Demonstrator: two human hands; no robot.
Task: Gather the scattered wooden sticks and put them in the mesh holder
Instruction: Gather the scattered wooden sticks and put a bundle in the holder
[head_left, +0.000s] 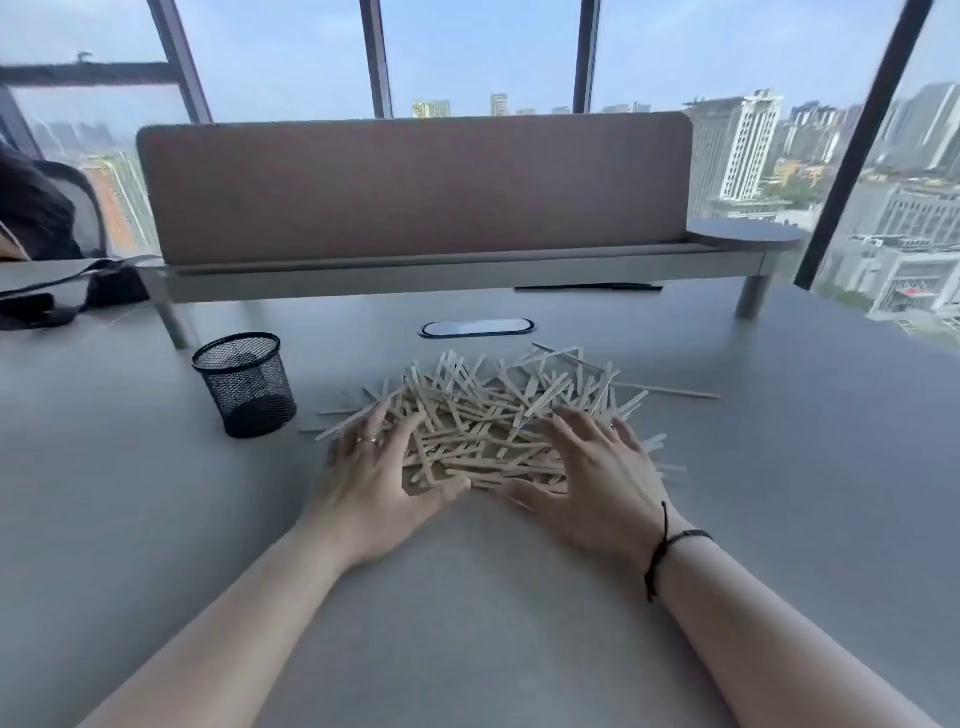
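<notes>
Two bare forearms reach up from the bottom of the frame across the grey surface (156, 493). At centre, the left hand (376, 488) and right hand (597, 483) lie flat against either side of a tangled heap of wooden sticks (488, 410), fingers spread and straight, gripping nothing. A dark cord circles the right wrist. Left of the heap, just apart from it, the black mesh holder (244, 384) stands upright. Behind, across the upper middle, a padded divider (415, 192) fronts the windows.

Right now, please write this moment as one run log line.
step: gathering | left hand: on wooden sticks | right hand: on sticks | mesh holder: upright, apart
</notes>
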